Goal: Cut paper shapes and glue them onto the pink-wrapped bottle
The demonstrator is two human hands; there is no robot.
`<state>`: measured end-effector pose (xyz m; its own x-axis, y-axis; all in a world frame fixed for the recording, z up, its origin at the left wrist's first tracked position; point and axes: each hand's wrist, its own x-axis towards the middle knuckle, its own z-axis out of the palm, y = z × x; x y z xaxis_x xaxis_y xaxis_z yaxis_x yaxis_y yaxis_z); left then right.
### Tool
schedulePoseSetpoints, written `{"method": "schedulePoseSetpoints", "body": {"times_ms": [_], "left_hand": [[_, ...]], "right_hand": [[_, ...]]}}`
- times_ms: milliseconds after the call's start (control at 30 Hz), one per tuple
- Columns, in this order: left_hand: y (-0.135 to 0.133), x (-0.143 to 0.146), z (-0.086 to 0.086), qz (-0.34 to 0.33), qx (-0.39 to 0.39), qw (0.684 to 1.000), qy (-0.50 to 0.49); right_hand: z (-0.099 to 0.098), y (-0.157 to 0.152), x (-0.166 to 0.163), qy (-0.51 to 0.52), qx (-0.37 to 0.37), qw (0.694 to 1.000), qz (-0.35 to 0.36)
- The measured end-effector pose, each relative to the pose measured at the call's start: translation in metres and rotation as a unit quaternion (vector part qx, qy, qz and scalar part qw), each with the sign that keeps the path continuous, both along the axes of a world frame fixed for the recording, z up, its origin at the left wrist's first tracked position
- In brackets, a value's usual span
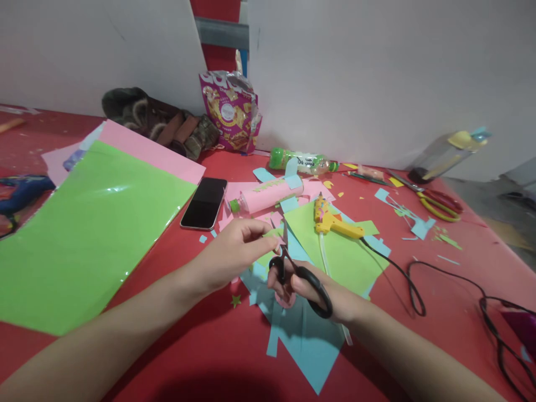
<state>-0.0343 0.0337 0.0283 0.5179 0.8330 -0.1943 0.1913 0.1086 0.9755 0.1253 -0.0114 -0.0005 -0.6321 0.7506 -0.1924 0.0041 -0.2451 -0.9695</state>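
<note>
My right hand (307, 285) has its fingers through the black-handled scissors (288, 258), whose blades stand apart and point away from me. Close to the blades, my left hand (240, 248) pinches a small piece of coloured paper (274, 233), mostly covered by the fingers. Beneath both hands lie blue paper sheets (316, 340) and cut scraps. A small green paper star (236, 301) rests on the red table below my left hand. Just beyond the hands is a bottle wrapped in pink paper (272, 195), lying on its side with blue paper strips on it.
A yellow glue gun (330, 220) lies on green paper, its black cord (412, 285) running right. Left are a phone (204, 204) and a large green sheet (96, 234). Behind are a snack bag (230, 111), a drink bottle (304, 162) and larger red-and-yellow-handled scissors (439, 204).
</note>
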Motion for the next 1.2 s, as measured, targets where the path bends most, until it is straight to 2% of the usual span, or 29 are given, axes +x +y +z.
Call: {"method": "schedulePoseSetpoints", "body": {"times_ms": [233,567,667,733,800,867,967,1067,1200], "left_hand": [[-0.001,0.002,0.002,0.024,0.005,1.000,-0.019],[-0.002,0.002,0.001,0.032,0.012,0.999,-0.010],[-0.001,0.002,0.000,0.059,0.028,0.998,-0.010],[0.000,0.002,-0.001,0.079,0.032,0.996,-0.006],[0.000,0.003,-0.002,0.078,0.040,0.996,0.004],[0.001,0.003,-0.003,0.051,0.052,0.997,0.023],[0.000,0.004,-0.005,0.011,0.066,0.996,0.058],[-0.002,0.005,-0.006,-0.015,0.065,0.995,0.074],[-0.004,0.006,-0.006,-0.058,0.038,0.993,0.093]], "right_hand": [[-0.006,0.000,0.001,0.038,-0.021,0.999,0.017],[-0.006,0.000,0.004,0.028,-0.026,0.999,0.004],[-0.006,-0.001,0.001,0.033,-0.041,0.999,-0.007],[-0.007,-0.001,-0.001,0.034,-0.049,0.998,-0.035],[-0.010,0.000,-0.003,0.036,-0.042,0.993,-0.106],[-0.013,0.003,-0.003,0.041,-0.009,0.977,-0.208],[-0.015,0.006,-0.002,0.068,0.058,0.951,-0.297],[-0.011,0.006,0.000,0.080,0.108,0.941,-0.310],[-0.002,0.003,-0.001,0.044,0.141,0.945,-0.291]]}}
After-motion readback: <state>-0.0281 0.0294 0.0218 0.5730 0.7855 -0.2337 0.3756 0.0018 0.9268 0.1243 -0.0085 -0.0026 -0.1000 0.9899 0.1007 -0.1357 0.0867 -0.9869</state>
